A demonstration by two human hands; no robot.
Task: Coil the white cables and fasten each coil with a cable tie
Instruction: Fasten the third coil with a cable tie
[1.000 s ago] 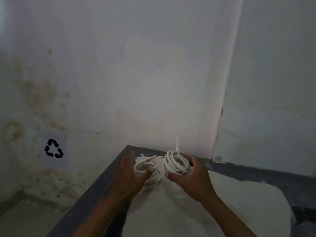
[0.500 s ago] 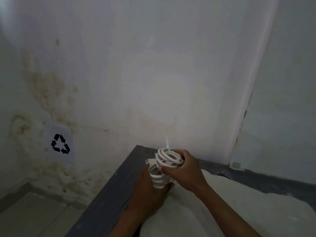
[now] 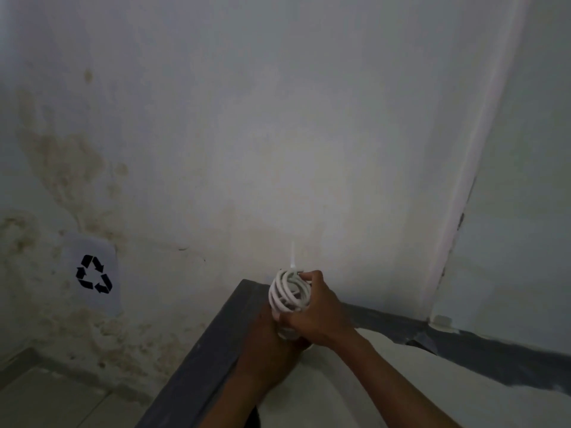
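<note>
Left hand (image 3: 272,341): forearm angled up-right, palm under the lower white cable coil (image 3: 285,333); finger closure mostly hidden, cannot tell. Right hand (image 3: 318,316): fingers curled round the upper white round cable coil (image 3: 289,293), thin white cable tie (image 3: 292,256) upright, above the dark grey table edge (image 3: 216,335).

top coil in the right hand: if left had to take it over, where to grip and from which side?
Grip the exposed left arc of the upper cable coil, coming in from the left. The right hand wraps its right side, and the cable tie tail sticks straight up, blocking a top approach. Wrap all loops together. The left hand sits just below.
</note>
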